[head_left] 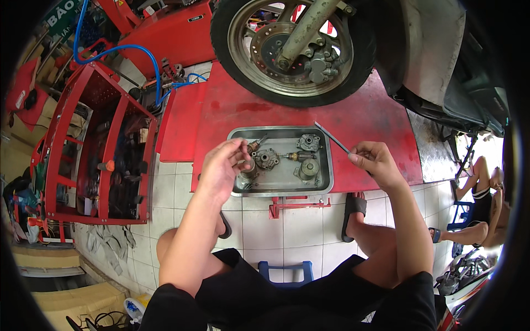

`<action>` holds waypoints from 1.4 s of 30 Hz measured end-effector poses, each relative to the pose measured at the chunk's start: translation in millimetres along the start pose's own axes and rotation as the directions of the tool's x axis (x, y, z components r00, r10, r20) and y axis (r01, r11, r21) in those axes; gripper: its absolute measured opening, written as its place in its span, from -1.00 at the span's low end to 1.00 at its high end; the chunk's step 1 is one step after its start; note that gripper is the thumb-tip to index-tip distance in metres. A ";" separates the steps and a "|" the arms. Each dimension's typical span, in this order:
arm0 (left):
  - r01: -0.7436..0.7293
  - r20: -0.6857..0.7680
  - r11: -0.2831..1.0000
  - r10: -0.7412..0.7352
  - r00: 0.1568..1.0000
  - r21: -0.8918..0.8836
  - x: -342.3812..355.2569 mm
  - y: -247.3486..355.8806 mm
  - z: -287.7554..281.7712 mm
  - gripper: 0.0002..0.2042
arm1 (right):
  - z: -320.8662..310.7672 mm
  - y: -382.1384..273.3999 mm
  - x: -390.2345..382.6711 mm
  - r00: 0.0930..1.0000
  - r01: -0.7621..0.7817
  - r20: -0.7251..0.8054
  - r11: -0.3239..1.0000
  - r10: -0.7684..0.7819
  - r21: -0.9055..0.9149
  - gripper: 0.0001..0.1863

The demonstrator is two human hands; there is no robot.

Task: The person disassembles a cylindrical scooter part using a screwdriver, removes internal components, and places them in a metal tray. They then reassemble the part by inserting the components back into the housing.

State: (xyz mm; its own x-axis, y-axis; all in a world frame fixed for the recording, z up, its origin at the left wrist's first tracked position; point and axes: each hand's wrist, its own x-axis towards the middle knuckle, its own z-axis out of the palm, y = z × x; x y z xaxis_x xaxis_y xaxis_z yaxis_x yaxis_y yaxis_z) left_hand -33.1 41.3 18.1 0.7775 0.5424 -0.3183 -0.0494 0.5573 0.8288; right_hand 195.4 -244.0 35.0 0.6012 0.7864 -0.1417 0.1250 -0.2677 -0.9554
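My right hand (376, 163) pinches a thin grey metal rod (333, 138) between thumb and fingers. The rod slants up and left, its far tip above the red bench just beyond the tray's right corner. My left hand (221, 165) hovers at the left rim of a steel tray (276, 185), fingers loosely curled and apart, with nothing visible in them. Inside the tray lie a metal housing (266, 159), a smaller round casting (308, 142), a slim brass-and-dark fitting (301, 156) and a cup-shaped metal part (307, 169). Another cylindrical part (249, 175) is partly hidden by my left hand.
The tray sits on a red bench (375, 121), below a motorcycle's front wheel (281, 96). A red tool cart (102, 149) stands left, near a blue air hose (141, 48). Under me is a blue stool (284, 266); another person (481, 193) sits at the far right.
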 end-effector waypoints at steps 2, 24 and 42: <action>-0.001 -0.006 1.000 0.001 1.000 -0.002 -0.2 4.4 -3.4 -0.77 | 6.2 -1.1 -0.9 1.000 0.015 0.015 0.984 -0.017 0.175 -0.79; 0.031 0.000 0.998 -0.031 1.000 0.060 1.8 -3.9 5.7 -0.76 | 15.8 -30.6 -22.2 0.948 0.034 0.182 0.649 -0.262 0.760 0.03; -0.071 0.141 0.861 -0.001 0.990 0.503 11.4 -46.3 33.0 -0.82 | 10.8 -44.6 -34.9 0.883 0.241 0.245 0.835 -0.400 0.495 -0.01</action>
State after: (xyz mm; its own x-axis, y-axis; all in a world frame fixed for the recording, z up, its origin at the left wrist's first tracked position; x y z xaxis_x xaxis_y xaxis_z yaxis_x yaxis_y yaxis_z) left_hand -1.2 1.0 -8.7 0.8580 0.4480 -0.2511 0.2180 0.1250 0.9679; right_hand 160.3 -253.4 79.7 0.2876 0.9381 0.1933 -0.1414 0.2412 -0.9601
